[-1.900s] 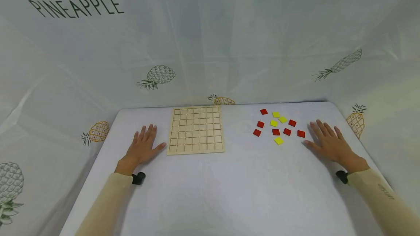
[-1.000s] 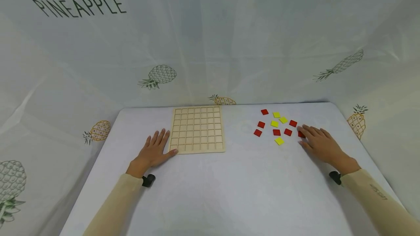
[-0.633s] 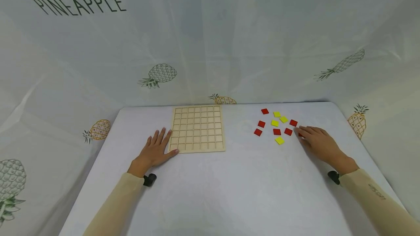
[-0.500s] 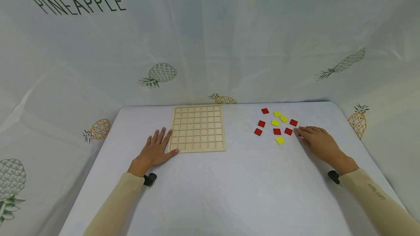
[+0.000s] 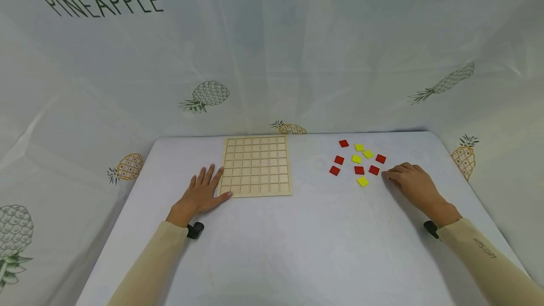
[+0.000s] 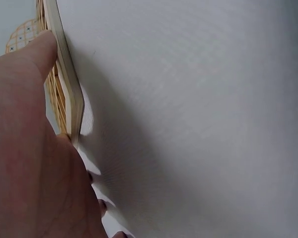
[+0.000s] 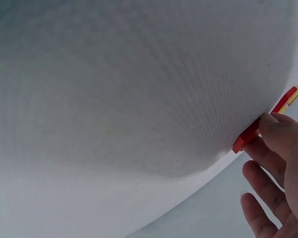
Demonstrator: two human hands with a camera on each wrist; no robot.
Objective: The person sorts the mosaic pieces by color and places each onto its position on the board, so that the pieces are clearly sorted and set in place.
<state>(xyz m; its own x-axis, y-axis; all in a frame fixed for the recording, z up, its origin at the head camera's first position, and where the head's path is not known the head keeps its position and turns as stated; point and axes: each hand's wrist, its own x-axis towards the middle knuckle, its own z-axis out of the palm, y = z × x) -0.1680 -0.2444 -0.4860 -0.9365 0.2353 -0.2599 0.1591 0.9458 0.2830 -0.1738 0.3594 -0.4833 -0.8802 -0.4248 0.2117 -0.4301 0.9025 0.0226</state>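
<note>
A pale wooden grid board [image 5: 256, 164] lies flat at the back of the table, left of centre. My left hand [image 5: 199, 197] is spread at its near left corner, fingers straight. In the left wrist view the thumb [image 6: 43, 47] rests on the board's edge [image 6: 74, 106]. To the right, my right hand [image 5: 414, 186] bends down at the edge of a group of loose tiles. The right wrist view shows its thumb and index finger pinching a red square tile [image 7: 248, 135], hidden under the hand in the head view. The other fingers are loosely bent.
Several red tiles [image 5: 359, 170] and several yellow tiles [image 5: 362, 182] lie scattered left of my right hand. Behind the white table [image 5: 297, 249] hangs a pale curtain [image 5: 314, 60] printed with pineapples.
My right hand has moved left onto the rightmost red tile, and its fingers have drawn together to pinch it. My left hand has slid right to the board's corner and stayed there.
</note>
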